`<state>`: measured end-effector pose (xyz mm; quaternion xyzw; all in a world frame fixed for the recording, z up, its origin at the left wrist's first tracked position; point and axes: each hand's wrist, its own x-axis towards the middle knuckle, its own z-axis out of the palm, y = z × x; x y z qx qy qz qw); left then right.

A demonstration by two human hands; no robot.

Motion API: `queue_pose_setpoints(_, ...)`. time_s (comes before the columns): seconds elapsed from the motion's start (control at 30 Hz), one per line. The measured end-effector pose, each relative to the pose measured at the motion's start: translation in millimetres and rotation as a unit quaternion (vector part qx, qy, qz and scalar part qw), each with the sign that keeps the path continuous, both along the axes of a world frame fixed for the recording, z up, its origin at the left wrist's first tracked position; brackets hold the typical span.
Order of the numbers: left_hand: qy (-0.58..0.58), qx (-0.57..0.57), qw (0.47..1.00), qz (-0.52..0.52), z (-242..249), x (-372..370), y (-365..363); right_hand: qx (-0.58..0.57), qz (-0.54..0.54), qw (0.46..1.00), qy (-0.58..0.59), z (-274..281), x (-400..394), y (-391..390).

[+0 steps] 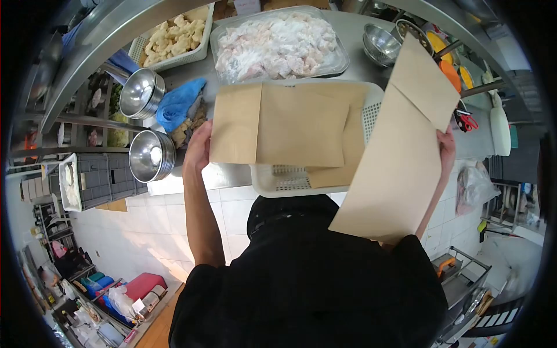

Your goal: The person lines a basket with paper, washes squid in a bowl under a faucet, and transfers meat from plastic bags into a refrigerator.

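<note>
The left forearm runs forward from the black sleeve along the near left side of the bench [232, 176], the elbow low and the wrist bent slightly inward, so that the left hand [199, 145] stands at the left edge of a folded brown paper [301, 124]. That hand is partly closed, pinching the edge, with some of its fingertips hidden behind the paper. The right forearm reaches forward too, mostly covered by a long brown sheet [400, 174], with only a strip of skin showing along its right side. The right hand [446, 152] is curled round the sheet's right edge and grips it there; part of its grasp is out of sight. The sheet is held tilted, its creased upper end pointing away to the right and its lower end near the person's chest. The folded paper spreads over the white perforated basket [270, 188], which sits on the bench right in front of the body, with more brown paper beneath. Beyond the basket is a clear tray [343, 65] of pale, powder-dusted pieces [272, 43]. To the left of the left hand are stacked metal bowls [149, 155] and a blue cloth [181, 104].
</note>
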<state>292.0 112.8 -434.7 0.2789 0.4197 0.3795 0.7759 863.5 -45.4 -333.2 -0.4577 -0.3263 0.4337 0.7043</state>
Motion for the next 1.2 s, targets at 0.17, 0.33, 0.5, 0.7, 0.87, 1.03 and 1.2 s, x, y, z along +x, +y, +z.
queue_pose_setpoints(0.17, 0.259, 0.232, 0.935, -0.075, 57.9, 49.8, -28.1, -0.025, -0.033, 0.998, 0.046, -6.0, -17.5, -1.5)
queue_pose_setpoints(0.33, 0.580, 0.263, 0.759, -0.134, 68.2, 93.7, -59.5, -0.057, -0.112, 0.991, 0.037, -13.3, -18.3, -4.7)
queue_pose_setpoints(0.5, 0.564, 0.289, 0.759, -0.150, 75.1, 95.9, -54.9, -0.070, -0.163, 0.984, -0.034, -7.6, -10.3, -4.1)
queue_pose_setpoints(0.7, 0.558, 0.290, 0.762, -0.158, 79.9, 97.5, -45.0, -0.046, -0.251, 0.966, 0.025, -24.6, -31.7, -4.6)
queue_pose_setpoints(0.87, 0.565, 0.189, 0.781, -0.190, 93.8, 98.0, -43.3, -0.109, -0.321, 0.940, -0.029, -101.5, -84.9, -17.6)
queue_pose_setpoints(1.03, 0.678, 0.416, 0.605, -0.030, 110.8, 112.4, -59.1, -0.092, -0.414, 0.905, 0.041, -66.8, -114.4, -17.3)
queue_pose_setpoints(1.2, 0.438, 0.587, 0.652, -0.195, 112.4, 157.6, -73.0, -0.054, -0.334, 0.932, 0.131, -30.5, -121.1, -7.7)
